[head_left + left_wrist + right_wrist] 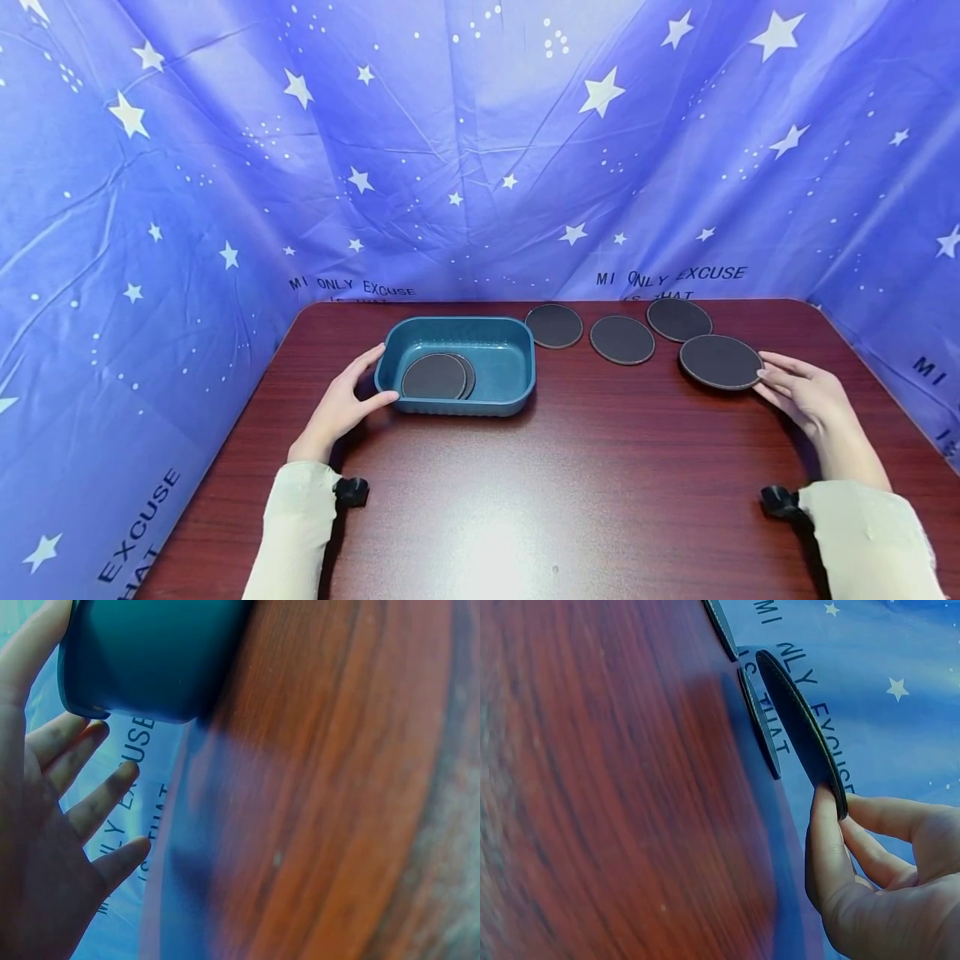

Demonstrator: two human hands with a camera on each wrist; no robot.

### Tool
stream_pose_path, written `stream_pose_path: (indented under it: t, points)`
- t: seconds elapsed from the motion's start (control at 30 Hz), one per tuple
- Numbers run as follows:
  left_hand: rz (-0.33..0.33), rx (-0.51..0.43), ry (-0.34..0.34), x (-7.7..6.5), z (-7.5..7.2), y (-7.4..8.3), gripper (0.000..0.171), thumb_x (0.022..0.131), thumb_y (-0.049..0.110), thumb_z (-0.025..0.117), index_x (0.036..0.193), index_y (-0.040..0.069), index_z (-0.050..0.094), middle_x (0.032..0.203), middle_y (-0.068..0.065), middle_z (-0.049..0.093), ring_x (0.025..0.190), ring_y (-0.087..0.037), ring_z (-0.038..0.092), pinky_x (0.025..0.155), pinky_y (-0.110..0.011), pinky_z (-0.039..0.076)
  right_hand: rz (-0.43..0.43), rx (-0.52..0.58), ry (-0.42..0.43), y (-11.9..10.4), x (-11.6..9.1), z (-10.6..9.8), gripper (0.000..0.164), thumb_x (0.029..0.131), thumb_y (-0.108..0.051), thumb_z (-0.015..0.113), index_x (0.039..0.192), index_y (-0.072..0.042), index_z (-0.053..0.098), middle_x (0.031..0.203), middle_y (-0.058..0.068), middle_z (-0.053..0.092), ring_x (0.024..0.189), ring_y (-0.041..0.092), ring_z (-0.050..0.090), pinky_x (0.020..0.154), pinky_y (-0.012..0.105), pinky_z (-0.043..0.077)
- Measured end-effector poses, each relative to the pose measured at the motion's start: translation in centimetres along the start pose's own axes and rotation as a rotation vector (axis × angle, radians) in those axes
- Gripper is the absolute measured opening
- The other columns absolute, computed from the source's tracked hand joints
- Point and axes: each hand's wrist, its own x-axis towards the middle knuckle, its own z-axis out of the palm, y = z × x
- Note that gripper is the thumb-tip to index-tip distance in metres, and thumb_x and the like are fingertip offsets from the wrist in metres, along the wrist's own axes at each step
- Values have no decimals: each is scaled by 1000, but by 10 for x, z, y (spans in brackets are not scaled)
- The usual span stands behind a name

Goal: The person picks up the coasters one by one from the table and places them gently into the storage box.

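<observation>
My right hand [806, 396] pinches a round black coaster [722, 362] with a stitched rim by its right edge, thumb on top and fingers beneath. In the right wrist view this coaster [802, 724] is tilted and raised off the table. A teal rectangular container [517, 408] stands at the table's left rear. Inside it, at the left, one coaster [433, 377] overlaps another. At the container's left end my left hand [341, 408] touches the rim with thumb and forefinger. The left wrist view shows that hand's other fingers [105, 799] spread and fairly straight.
Three more black coasters lie along the table's back edge: one beside the container [553, 326], a middle one [622, 340] and a rear one [678, 320]. A dark red wooden table [585, 467] lies beneath. Blue star-printed cloth [480, 167] hangs behind and at both sides.
</observation>
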Motion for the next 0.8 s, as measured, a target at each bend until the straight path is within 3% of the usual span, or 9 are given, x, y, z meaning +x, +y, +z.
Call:
stream_pose_path:
  t: [0.8]
  points:
    - [13, 4, 7, 1, 0, -2, 82, 84, 38, 80, 154, 24, 39, 159, -6, 40, 142, -34, 44, 118, -58, 31, -7, -68, -70, 8, -2, 25, 40, 94, 16, 51, 101, -12, 78, 95, 1, 78, 86, 11, 75, 73, 27, 62]
